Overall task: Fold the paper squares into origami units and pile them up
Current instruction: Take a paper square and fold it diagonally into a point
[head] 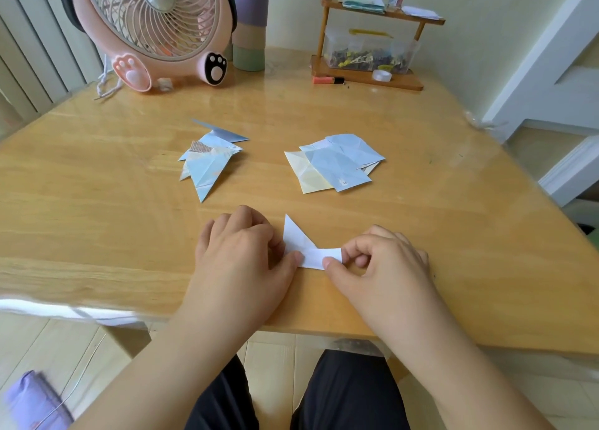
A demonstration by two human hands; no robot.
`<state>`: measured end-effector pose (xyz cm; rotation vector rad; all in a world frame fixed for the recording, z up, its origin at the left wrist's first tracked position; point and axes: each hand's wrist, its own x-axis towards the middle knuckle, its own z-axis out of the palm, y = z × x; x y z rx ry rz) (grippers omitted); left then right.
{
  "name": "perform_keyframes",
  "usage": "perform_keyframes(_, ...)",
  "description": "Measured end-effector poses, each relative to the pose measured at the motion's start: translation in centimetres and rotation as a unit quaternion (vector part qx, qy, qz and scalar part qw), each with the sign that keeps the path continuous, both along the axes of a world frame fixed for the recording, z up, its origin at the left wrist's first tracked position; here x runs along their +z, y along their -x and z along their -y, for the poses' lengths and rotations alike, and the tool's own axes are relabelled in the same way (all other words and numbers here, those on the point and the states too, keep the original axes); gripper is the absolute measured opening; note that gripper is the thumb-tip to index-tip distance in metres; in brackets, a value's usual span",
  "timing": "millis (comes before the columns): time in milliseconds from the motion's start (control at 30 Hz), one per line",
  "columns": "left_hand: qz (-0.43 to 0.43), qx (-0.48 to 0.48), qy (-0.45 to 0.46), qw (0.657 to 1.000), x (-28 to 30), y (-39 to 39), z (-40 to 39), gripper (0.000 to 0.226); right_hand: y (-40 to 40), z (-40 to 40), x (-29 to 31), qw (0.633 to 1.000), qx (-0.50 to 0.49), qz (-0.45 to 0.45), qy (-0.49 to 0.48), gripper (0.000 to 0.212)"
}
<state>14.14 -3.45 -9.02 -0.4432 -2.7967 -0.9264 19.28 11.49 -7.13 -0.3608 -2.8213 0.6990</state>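
Near the front edge of the wooden table (421, 131), a person works a small white piece of paper (309, 251) between both hands. Their left hand (241, 251) lies over the paper's left part, fingers curled down on it, seemingly to pin it flat so it cannot slide, though I cannot tell whether the fingers actually grip it. Their right hand (382, 261) pinches the narrow strip at the paper's right end between thumb and forefinger, as if bringing that flap over for the next crease. One triangular corner sticks up between the two hands. Farther back on the left sits a loose pile of folded units (207, 160), pointed and overlapping, kept within easy reach for adding this one when done. To the right of it lies a stack of flat paper squares (335, 165), pale blue and yellow, apparently waiting their turn. A pink fan (155, 24) and a small wooden shelf (366, 73) stand at the far side, well clear of the work.
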Motion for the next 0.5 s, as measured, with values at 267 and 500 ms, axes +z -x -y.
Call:
perform_keyframes(267,-0.009,0.002,-0.006,1.0,0.47,-0.15,0.09,0.022,-0.15,-0.23,0.03,1.0,0.0,-0.001,0.026,0.017)
perform_keyframes(500,-0.01,-0.005,-0.02,1.0,0.35,0.1,0.34,0.025,-0.09,0.24,-0.58,0.999,0.017,-0.033,-0.027,0.018)
